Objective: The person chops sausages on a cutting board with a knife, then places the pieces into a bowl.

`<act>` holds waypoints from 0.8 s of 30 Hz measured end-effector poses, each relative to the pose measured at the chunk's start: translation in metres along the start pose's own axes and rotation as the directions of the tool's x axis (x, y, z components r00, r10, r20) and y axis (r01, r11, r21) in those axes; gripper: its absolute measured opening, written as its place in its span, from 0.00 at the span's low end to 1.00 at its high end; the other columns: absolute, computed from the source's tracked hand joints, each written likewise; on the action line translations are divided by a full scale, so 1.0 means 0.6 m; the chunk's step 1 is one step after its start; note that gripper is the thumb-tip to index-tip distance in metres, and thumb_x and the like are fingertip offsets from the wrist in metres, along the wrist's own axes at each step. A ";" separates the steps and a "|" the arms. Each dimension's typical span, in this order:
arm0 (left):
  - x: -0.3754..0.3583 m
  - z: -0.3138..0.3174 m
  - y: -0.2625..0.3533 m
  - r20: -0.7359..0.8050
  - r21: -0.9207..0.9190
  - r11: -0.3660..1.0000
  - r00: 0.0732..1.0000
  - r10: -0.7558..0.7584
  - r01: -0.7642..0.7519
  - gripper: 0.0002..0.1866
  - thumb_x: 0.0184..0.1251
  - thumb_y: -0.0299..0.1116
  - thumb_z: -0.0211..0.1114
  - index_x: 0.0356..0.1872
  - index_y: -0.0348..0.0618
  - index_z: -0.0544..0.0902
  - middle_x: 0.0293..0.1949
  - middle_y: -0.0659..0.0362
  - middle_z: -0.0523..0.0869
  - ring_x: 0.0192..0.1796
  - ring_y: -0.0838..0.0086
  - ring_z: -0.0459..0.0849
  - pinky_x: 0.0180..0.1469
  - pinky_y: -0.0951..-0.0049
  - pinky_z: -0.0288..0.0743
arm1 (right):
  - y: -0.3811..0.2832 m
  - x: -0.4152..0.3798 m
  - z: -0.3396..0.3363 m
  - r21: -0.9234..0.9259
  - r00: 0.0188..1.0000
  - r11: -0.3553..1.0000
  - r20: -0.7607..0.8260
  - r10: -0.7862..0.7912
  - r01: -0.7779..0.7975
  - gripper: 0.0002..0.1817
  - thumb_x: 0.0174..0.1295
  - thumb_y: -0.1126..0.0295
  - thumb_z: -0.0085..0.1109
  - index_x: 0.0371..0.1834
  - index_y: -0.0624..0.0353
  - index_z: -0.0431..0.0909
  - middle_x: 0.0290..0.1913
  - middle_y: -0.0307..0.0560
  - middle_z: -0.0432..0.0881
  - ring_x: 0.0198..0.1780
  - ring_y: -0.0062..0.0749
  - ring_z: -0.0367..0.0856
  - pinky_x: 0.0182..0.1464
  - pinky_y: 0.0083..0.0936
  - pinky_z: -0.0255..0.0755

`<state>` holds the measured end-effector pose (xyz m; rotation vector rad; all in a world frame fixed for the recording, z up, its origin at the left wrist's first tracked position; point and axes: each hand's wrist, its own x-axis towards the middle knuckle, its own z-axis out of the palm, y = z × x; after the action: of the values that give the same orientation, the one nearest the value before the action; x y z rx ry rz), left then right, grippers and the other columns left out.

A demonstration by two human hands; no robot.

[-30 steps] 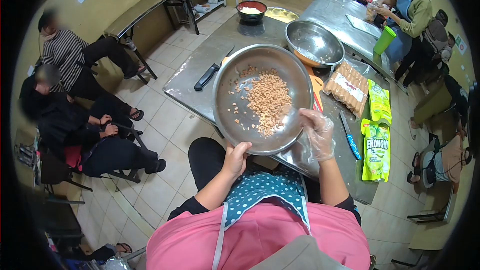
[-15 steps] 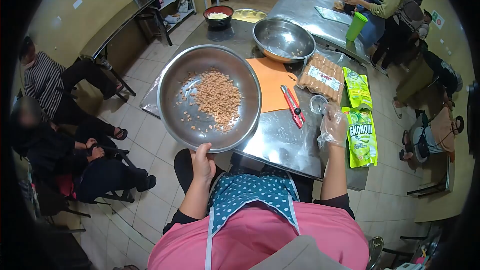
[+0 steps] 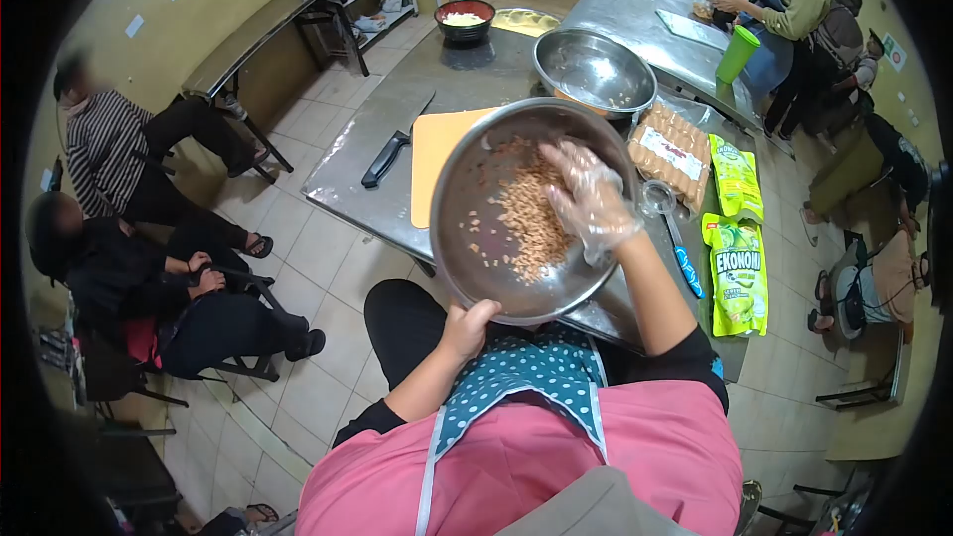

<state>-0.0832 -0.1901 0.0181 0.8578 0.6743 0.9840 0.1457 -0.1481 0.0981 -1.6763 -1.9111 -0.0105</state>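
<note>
A large steel bowl [image 3: 462,258] is tilted toward me at the table's front edge, with small diced brown pieces [image 3: 531,223] in it. My left hand [image 3: 469,330] grips its near rim, thumb on top. My right hand [image 3: 593,201], in a clear plastic glove, is inside the bowl over the right side of the pieces, fingers stretched and slightly blurred. Partly behind the bowl lies an orange cutting board [image 3: 430,164]. A black-handled knife [image 3: 387,159] lies left of the board. To the bowl's right are a small clear cup [image 3: 657,197] and a blue-handled tool [image 3: 687,271].
A second steel bowl [image 3: 596,69], a pack of sausages [image 3: 672,154] and green pouches [image 3: 738,278] stand on the steel table [image 3: 342,159]. Farther back is a dark bowl [image 3: 465,22] with pale contents. Seated people are at left; a person works at the far table.
The bowl has shifted right, over part of the board, uncovering the knife and hiding the red cutter. My right hand has moved from beside the pouches into the bowl.
</note>
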 end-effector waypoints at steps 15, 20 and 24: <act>0.006 0.000 0.014 -0.082 -0.061 0.992 0.990 -0.114 0.110 0.30 0.47 0.19 0.53 0.57 0.35 0.65 0.49 0.56 0.74 0.50 0.69 0.74 0.53 0.71 0.68 | 0.000 0.044 0.029 0.141 0.972 0.965 -0.114 -0.206 0.222 0.19 0.51 0.64 0.61 0.48 0.55 0.76 0.50 0.52 0.76 0.53 0.45 0.73 0.56 0.36 0.66; 0.004 0.000 -0.003 0.036 -0.027 0.998 0.998 -0.058 0.059 0.30 0.46 0.20 0.53 0.58 0.34 0.64 0.50 0.55 0.75 0.51 0.70 0.75 0.53 0.71 0.69 | -0.041 0.062 0.019 0.250 0.994 0.964 0.046 -0.103 0.088 0.17 0.56 0.63 0.56 0.46 0.58 0.77 0.44 0.53 0.77 0.47 0.46 0.76 0.52 0.37 0.69; 0.011 -0.005 0.004 -0.034 -0.059 0.998 0.999 0.011 -0.013 0.30 0.45 0.21 0.54 0.57 0.33 0.66 0.48 0.55 0.75 0.49 0.71 0.75 0.51 0.71 0.69 | -0.067 0.016 0.040 0.240 0.799 0.947 0.516 -0.310 0.213 0.13 0.52 0.64 0.61 0.40 0.55 0.79 0.38 0.48 0.79 0.45 0.44 0.76 0.50 0.35 0.69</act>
<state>-0.0839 -0.1825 0.0177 0.7949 0.6666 1.0262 0.0987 -0.1386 0.0970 -1.3729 -2.4749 0.5718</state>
